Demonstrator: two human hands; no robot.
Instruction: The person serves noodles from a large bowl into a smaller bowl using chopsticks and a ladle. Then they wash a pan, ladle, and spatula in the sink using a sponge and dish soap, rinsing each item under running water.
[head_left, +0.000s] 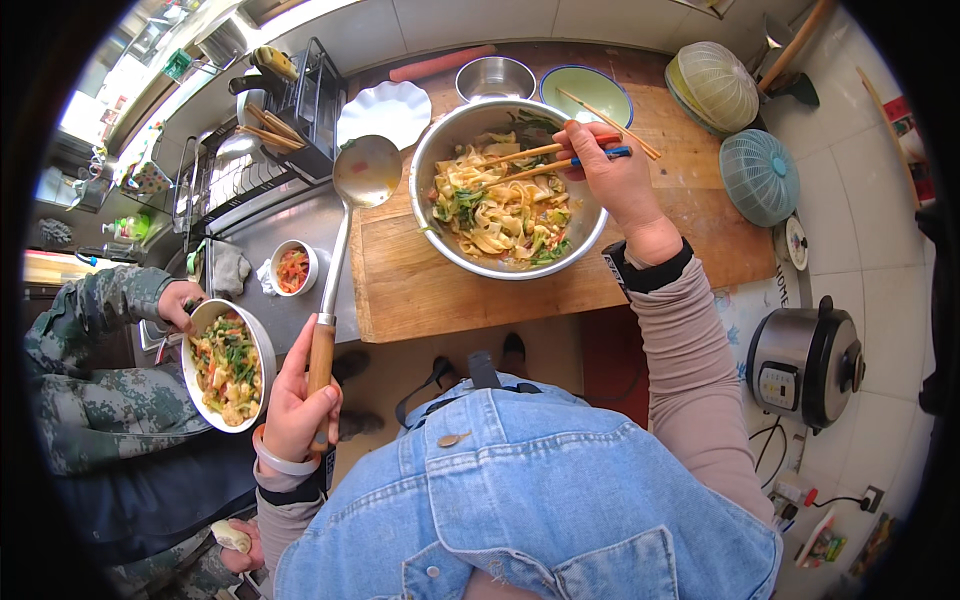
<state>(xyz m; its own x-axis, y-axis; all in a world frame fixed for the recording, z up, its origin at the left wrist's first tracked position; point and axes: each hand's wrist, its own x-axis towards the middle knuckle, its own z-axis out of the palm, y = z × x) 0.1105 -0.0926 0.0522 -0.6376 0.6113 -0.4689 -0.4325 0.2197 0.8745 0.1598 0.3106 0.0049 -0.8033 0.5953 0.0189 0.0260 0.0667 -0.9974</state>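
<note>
My right hand (600, 169) grips a pair of wooden chopsticks (525, 156) with red and blue ends. Their tips reach into wide noodles with green vegetables (502, 202) inside a large metal bowl (422, 225). In my left hand (300, 401) is the wooden handle of a long steel ladle (337, 259). Its round head, wet with a little broth and a red bit, lies beside the bowl's left side, over the board's edge. The bowl rests on a thick wooden cutting board (450, 307).
At left, a person in camouflage sleeves holds a white bowl of noodles (229, 367). A small bowl of shredded red food (292, 270) sits on the steel counter. Behind are a scalloped white plate (384, 112), steel bowl (495, 79) and green bowl (592, 94). An electric pressure cooker (802, 367) stands right.
</note>
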